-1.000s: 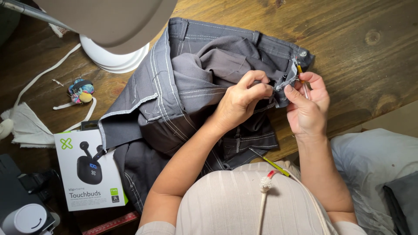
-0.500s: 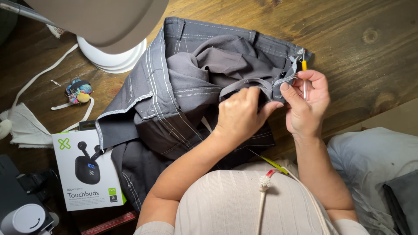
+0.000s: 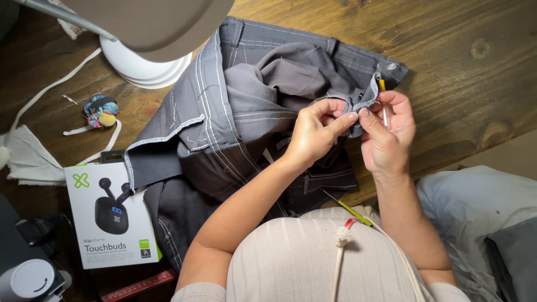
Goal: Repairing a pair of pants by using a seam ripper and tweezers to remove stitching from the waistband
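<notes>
Nearest the camera, a pale ribbed top with a white knotted cord (image 3: 342, 237), and a thin yellow-green pencil-like stick (image 3: 348, 207) lying at the table's edge, within easy reach. Just beyond, forearms converging over a pair of dark grey work trousers with white topstitching (image 3: 224, 128), spread flat on the brown wooden table (image 3: 464, 61) so the waistband lies open and steady. Left hand (image 3: 316, 134) pinching a fold of the waistband edge between thumb and forefinger, fingers closed narrow on the cloth, apparently to keep the seam taut. Right hand (image 3: 389, 137) closed around a slim yellow-tipped metal tool (image 3: 384, 103), held upright against that same raised edge, touching the fabric near a metal button (image 3: 390, 66); thumb also pressing the cloth, so both hands share the grip. Further left, a white earbud box with a dark picture (image 3: 112, 215), set aside, with a red ruler (image 3: 140, 285) partly hidden below it. Beyond that, a small multicoloured pincushion-like bundle (image 3: 100, 112) and white fabric strips (image 3: 33, 156) loose on the table. Farthest, the round white base of a lamp (image 3: 145, 67), its beige shade (image 3: 162, 25) angled over the work, presumably for light.
</notes>
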